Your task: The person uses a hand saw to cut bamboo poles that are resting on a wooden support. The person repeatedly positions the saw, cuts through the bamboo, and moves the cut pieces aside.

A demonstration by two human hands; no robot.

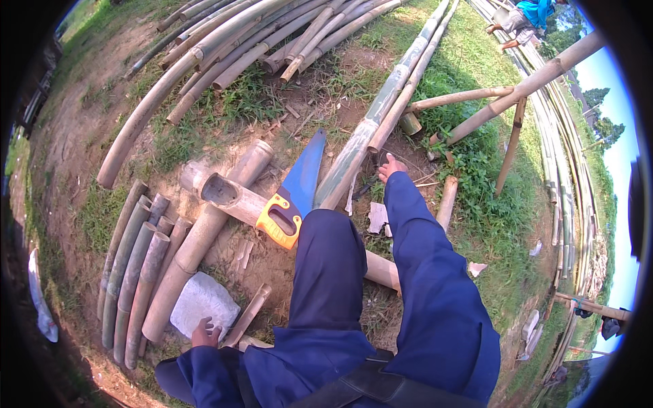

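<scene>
I sit on bare ground with one knee in blue trousers (326, 265) raised over a short bamboo section (228, 194). A hand saw (294, 197) with a blue blade and yellow-black handle rests across that section, with no hand on it. My right hand (391, 166) reaches forward on a blue sleeve, fingers spread, resting on the ground beside a long green bamboo pole (367, 129). My left hand (204, 334) is low at the left. Its fingers touch the edge of a flat white stone (201, 299), next to a split bamboo strip (248, 313).
Several cut bamboo lengths (132, 272) lie side by side at the left. Long poles (224, 47) are piled at the top, with more along the right edge. A low bamboo frame (510, 95) stands at the right. Another person (527, 15) crouches at the far top right.
</scene>
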